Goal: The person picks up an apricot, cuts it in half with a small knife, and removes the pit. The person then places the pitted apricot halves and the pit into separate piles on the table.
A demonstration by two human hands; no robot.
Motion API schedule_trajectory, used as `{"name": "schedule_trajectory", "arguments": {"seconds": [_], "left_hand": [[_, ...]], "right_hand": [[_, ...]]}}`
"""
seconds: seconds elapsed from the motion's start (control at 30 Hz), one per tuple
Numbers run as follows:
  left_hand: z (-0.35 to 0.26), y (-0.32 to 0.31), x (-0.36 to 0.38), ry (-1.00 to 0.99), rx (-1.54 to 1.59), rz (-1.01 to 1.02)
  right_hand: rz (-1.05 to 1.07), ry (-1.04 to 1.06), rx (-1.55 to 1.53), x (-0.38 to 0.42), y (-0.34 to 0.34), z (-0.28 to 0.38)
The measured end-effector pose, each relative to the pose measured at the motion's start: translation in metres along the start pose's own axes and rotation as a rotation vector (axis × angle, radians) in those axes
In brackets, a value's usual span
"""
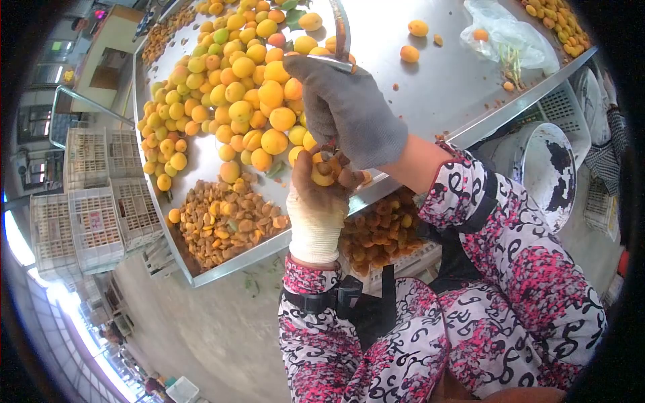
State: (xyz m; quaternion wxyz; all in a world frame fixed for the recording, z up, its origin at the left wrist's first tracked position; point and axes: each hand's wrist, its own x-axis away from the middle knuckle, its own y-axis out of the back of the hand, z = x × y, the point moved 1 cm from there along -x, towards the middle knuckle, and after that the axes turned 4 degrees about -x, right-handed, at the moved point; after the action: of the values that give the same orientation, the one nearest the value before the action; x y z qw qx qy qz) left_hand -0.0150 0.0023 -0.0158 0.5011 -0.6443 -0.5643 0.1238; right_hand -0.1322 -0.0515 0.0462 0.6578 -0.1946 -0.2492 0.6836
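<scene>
My left hand [317,201], in a stained white glove, has its fingers wrapped round an apricot [322,176] above the metal table's near edge. Over it is my right hand [353,107], in a grey glove, closed on the handle of a curved metal tool [341,30] whose blade points up and away. The fingertips of both hands meet at the fruit. A large heap of apricots [242,87] lies beyond and to the left. Nearer, at the table corner, sits a pile of brown pits [225,221]. Below my hands are halved fruits [379,232] in a crate.
The metal table [443,87] has a raised rim. A plastic bag [504,40] and loose apricots lie on its right part. To the right stand a white bucket [547,174] and a crate [568,114]. Stacked crates [94,221] are on the left.
</scene>
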Motion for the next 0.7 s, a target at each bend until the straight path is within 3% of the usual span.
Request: {"name": "schedule_trajectory", "arguments": {"seconds": [0.07,0.1,0.17,0.2,0.27,0.3,0.37,0.4,0.47,0.5,0.57,0.6,0.67,0.7], "left_hand": [[0.001,0.002,0.0,0.016,0.026,-0.008],[0.003,0.004,0.0,0.016,0.026,-0.008],[0.007,0.007,0.001,-0.347,-1.15,-0.133],[0.006,0.0,0.004,-0.345,-1.149,-0.134],[0.003,-0.019,0.008,-0.032,-0.04,-0.203],[0.01,-0.015,0.008,-0.031,-0.04,-0.204],[0.022,-0.008,0.01,-0.517,-0.82,-0.127],[0.016,-0.007,0.011,-0.518,-0.82,-0.131],[0.002,-0.001,0.01,0.112,0.064,-0.081],[0.0,0.005,0.006,0.112,0.064,-0.082],[0.0,0.016,-0.002,0.166,0.081,0.45],[0.0,0.014,0.0,0.166,0.08,0.451],[0.0,0.008,0.005,0.181,0.076,0.203],[-0.002,0.007,0.006,0.182,0.076,0.203]], "right_hand": [[0.045,0.228,0.136,0.001,-0.001,-0.002],[0.045,0.227,0.136,0.001,-0.004,0.001],[-0.033,0.054,0.027,0.001,-0.008,0.005],[-0.033,0.053,0.027,0.001,-0.008,0.005],[-0.029,-0.035,-0.055,-0.001,-0.007,0.002],[-0.03,-0.037,-0.055,-0.003,-0.005,0.0],[0.001,-0.163,-0.196,-0.008,-0.001,-0.005],[0.003,-0.166,-0.196,-0.011,0.002,-0.007],[0.06,-0.293,-0.351,-0.014,0.006,-0.01],[0.059,-0.294,-0.351,-0.014,0.006,-0.01],[0.067,-0.292,-0.377,-0.014,0.005,-0.008],[0.068,-0.291,-0.377,-0.013,0.004,-0.005],[0.053,-0.244,-0.303,-0.011,0.001,0.001],[0.052,-0.243,-0.304,-0.012,0.003,0.001]]}}
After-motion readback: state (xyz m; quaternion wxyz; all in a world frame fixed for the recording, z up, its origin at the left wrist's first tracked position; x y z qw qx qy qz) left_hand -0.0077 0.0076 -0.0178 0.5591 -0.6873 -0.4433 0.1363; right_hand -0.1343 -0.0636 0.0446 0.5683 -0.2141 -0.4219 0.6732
